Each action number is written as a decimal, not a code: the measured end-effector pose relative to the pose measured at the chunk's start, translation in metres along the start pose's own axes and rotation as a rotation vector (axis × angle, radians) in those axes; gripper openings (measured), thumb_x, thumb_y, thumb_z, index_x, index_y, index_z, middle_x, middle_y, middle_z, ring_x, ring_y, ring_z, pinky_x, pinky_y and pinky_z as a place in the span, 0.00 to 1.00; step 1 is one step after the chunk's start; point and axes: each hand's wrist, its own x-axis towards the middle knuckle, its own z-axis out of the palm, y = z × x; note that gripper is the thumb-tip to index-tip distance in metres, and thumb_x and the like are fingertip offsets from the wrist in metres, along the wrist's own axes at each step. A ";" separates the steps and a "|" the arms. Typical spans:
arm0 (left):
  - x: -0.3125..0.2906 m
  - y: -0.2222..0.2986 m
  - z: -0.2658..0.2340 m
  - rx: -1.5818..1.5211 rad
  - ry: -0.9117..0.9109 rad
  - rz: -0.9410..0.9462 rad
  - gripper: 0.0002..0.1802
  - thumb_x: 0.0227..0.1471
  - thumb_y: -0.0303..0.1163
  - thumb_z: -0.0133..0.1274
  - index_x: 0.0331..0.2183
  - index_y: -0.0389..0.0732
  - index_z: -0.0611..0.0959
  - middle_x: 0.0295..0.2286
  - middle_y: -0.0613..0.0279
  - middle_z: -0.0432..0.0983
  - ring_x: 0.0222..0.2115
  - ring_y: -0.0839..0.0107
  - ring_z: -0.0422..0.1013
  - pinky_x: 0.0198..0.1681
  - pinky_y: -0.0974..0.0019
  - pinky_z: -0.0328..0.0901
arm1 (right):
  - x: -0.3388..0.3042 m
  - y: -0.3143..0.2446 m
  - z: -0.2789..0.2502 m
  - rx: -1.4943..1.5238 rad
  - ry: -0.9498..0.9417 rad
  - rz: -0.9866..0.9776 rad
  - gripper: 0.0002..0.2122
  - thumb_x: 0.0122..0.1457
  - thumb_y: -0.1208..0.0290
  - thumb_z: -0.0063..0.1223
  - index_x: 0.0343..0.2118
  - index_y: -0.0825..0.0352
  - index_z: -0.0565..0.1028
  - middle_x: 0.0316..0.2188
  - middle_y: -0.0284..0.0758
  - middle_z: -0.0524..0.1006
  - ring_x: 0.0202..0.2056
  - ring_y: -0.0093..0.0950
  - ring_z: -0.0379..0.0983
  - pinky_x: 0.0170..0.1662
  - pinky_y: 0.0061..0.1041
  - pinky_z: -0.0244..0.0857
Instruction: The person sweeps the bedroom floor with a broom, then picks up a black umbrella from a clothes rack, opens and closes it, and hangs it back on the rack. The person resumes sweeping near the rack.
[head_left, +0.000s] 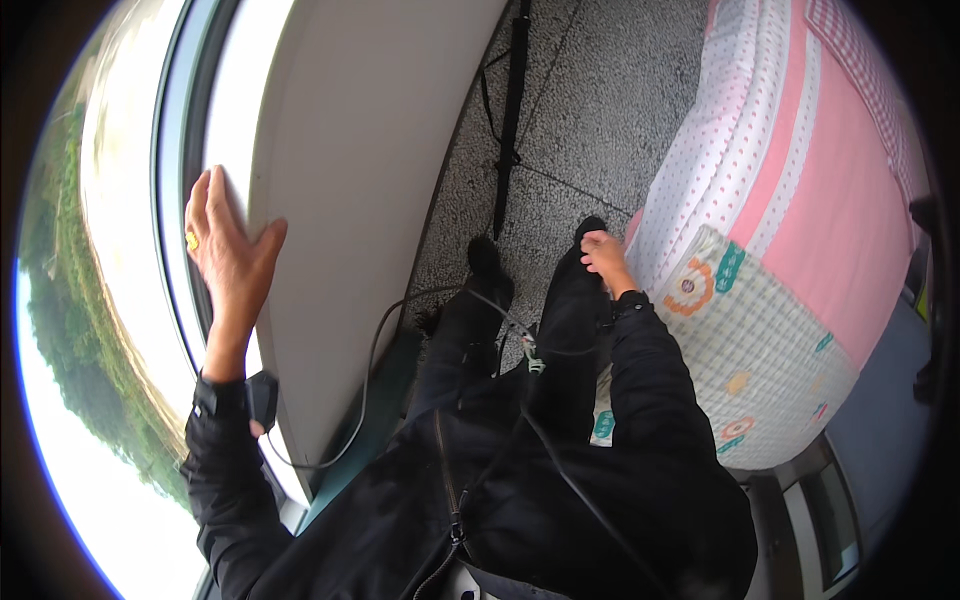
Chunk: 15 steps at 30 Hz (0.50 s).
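My left hand [232,250] rests on the white window sill [250,120] with its fingers spread and a yellow ring on one of them. The window frame [180,110] runs along its left side. Over beside the bed [830,220], my right hand [603,256] hangs above my dark trouser leg, its fingers curled; whether anything is in them I cannot make out. A checked quilted cover [770,350] with flower patches lies on the near part of the bed, close to my right forearm.
A long black strap-like thing [511,110] lies on the speckled grey floor [590,110] ahead of my feet. A dark cable [372,350] loops from near my left wrist across my lap. Pink and white bedding fills the right side. Outside the window are green trees [90,330].
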 end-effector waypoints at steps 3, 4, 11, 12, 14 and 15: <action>-0.035 -0.019 -0.006 0.000 -0.045 0.184 0.57 0.41 0.30 0.67 0.70 0.42 0.57 0.67 0.45 0.53 0.68 0.45 0.52 0.68 0.43 0.50 | -0.010 0.034 0.052 0.035 -0.030 -0.005 0.11 0.61 0.69 0.59 0.46 0.65 0.80 0.32 0.33 0.83 0.24 0.24 0.80 0.23 0.25 0.71; -0.048 -0.022 -0.007 0.021 -0.060 0.206 0.59 0.40 0.28 0.68 0.70 0.42 0.56 0.67 0.44 0.53 0.68 0.44 0.51 0.68 0.43 0.50 | -0.012 0.041 0.065 0.047 -0.039 0.013 0.11 0.61 0.69 0.59 0.45 0.65 0.81 0.30 0.33 0.82 0.24 0.25 0.80 0.23 0.25 0.70; -0.081 -0.034 0.012 0.059 -0.006 0.283 0.59 0.39 0.14 0.61 0.71 0.41 0.53 0.68 0.42 0.52 0.70 0.41 0.48 0.71 0.40 0.47 | 0.043 0.108 0.138 0.037 -0.123 0.014 0.12 0.63 0.70 0.58 0.48 0.65 0.80 0.38 0.32 0.82 0.29 0.25 0.81 0.28 0.25 0.72; -0.081 -0.035 0.016 0.087 0.009 0.276 0.58 0.40 0.13 0.59 0.71 0.42 0.53 0.68 0.42 0.52 0.70 0.41 0.48 0.71 0.39 0.47 | 0.060 0.124 0.150 0.007 -0.119 -0.045 0.11 0.63 0.70 0.58 0.47 0.65 0.80 0.37 0.32 0.82 0.29 0.25 0.80 0.28 0.26 0.72; -0.081 -0.036 0.023 0.134 0.025 0.303 0.51 0.50 0.25 0.59 0.71 0.46 0.55 0.68 0.46 0.54 0.70 0.42 0.48 0.69 0.35 0.48 | 0.099 0.151 0.178 -0.062 -0.096 -0.097 0.11 0.63 0.69 0.59 0.46 0.66 0.81 0.34 0.32 0.83 0.29 0.24 0.80 0.29 0.26 0.72; -0.084 -0.035 0.025 0.105 0.018 0.211 0.49 0.53 0.31 0.58 0.71 0.47 0.55 0.68 0.47 0.53 0.70 0.43 0.48 0.69 0.35 0.48 | 0.115 0.166 0.188 -0.153 -0.089 -0.142 0.10 0.61 0.69 0.60 0.43 0.66 0.82 0.32 0.35 0.83 0.32 0.28 0.82 0.33 0.30 0.73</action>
